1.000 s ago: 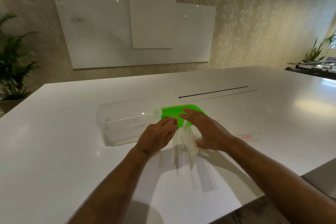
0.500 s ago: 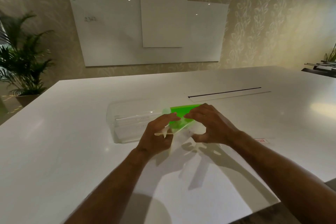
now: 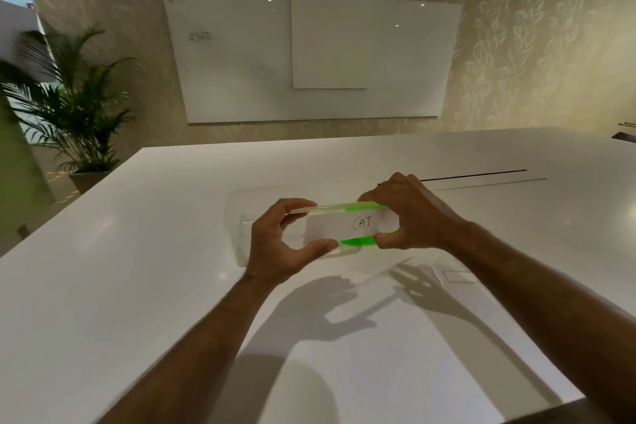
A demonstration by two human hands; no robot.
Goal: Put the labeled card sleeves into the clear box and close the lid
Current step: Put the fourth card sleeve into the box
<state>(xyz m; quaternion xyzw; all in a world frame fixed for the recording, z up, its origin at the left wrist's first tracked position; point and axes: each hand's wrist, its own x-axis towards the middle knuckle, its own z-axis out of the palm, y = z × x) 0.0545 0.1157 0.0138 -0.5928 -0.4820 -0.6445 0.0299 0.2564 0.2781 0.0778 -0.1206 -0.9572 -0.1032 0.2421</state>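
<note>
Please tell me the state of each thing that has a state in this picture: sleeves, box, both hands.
card sleeves: lifted above the table, held at both ends, label "CAT" facing the camera.
clear box: on the table behind the hands; lid state unclear.
left hand: grips the sleeves' left end.
right hand: grips their right end.

Both hands, left (image 3: 275, 244) and right (image 3: 409, 217), hold the sleeves (image 3: 347, 225) between them above the table (image 3: 137, 286), so the gap between the hands is filled. Just behind and below them lies the clear box (image 3: 237, 217), its outline faint. Right of the right hand a small label (image 3: 459, 276) lies flat; the table slot (image 3: 471, 175) runs beyond.
</note>
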